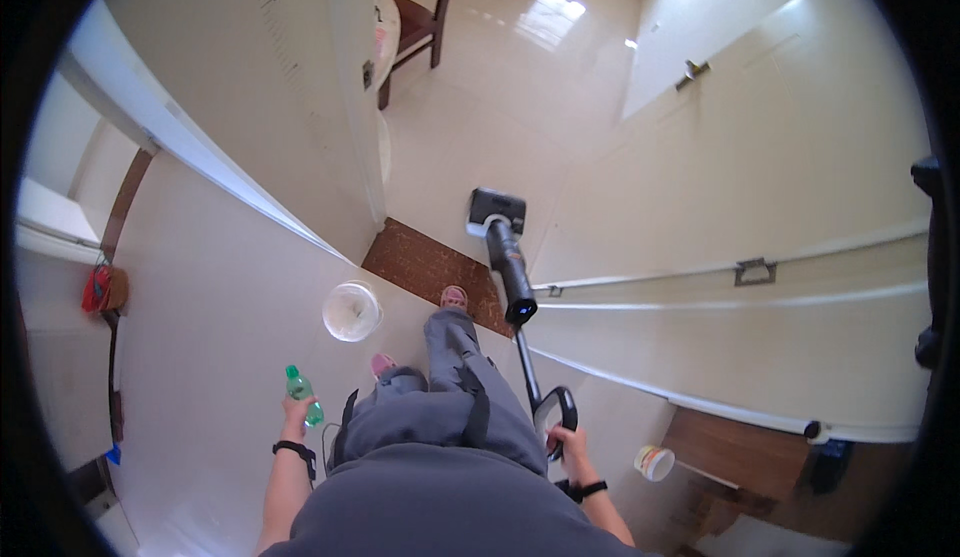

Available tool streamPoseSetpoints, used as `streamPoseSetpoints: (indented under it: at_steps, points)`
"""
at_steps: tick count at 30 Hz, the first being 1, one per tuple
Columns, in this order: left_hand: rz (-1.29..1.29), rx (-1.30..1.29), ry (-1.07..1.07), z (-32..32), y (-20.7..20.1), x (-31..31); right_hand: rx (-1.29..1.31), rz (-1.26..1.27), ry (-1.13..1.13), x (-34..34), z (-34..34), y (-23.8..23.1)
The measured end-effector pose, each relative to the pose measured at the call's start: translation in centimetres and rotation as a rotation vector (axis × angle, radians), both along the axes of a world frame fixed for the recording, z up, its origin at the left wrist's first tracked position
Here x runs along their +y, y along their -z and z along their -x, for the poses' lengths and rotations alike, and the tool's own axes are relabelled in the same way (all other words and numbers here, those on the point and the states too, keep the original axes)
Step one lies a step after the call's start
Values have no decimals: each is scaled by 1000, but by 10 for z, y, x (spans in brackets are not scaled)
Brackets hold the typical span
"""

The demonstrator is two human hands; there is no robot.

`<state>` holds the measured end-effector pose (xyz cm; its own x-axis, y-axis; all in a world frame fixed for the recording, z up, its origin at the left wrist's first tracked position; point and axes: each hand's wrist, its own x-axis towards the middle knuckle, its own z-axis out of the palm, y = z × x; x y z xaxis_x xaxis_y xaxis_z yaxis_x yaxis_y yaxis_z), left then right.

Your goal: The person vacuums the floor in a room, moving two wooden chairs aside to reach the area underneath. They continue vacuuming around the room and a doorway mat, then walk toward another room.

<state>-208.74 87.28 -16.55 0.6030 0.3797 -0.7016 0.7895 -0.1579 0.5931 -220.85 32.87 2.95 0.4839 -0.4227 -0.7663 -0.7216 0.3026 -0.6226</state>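
Observation:
My left hand [297,406] is closed around a green plastic bottle [300,385], held out at my left side with its cap pointing away from me. On my right, my right hand [568,444] grips the looped black handle of a stick floor cleaner [512,275]. From that handle its slim pole and dark body run forward to a flat head [497,211] that rests on the pale floor beyond the doorway. Part of the handle and my right fingers overlap, so the exact finger placement is hard to see.
A brown threshold strip [425,262] crosses the doorway under my front foot. A whitish bucket [352,311] stands ahead on the left; a small white tub [654,463] is at right. An open door [260,77] stands left, and a dark wooden chair [420,17] is farther off.

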Motion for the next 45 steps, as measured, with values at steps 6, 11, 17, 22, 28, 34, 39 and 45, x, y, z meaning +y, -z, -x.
streamPoseSetpoints:
  at_steps: [6, 11, 17, 22, 28, 34, 39, 45]
  points:
    - [74, 26, 221, -38, -19, -5, 100, 54, 245, 88, 59, -99]
    - [36, 133, 270, -26, -30, -24, -30, -246, 513, 82, 49, -119]
    - [-21, 84, 209, -6, -44, -35, -232, -309, 453, 17, -30, -83]
    - [12, 72, -37, 40, -48, -36, -278, -307, 378, -45, -125, -23]
    - [105, 83, -303, 113, -46, -64, -263, 19, 50, -119, -226, 39]
    - [27, 74, -363, 146, -65, -84, -295, -70, 81, -182, -303, 72]
    - [23, 92, -394, 144, -67, -82, -303, -150, 158, -164, -312, 92]
    - [156, 177, -203, 105, -48, -48, -311, -180, 127, -92, -208, 78]
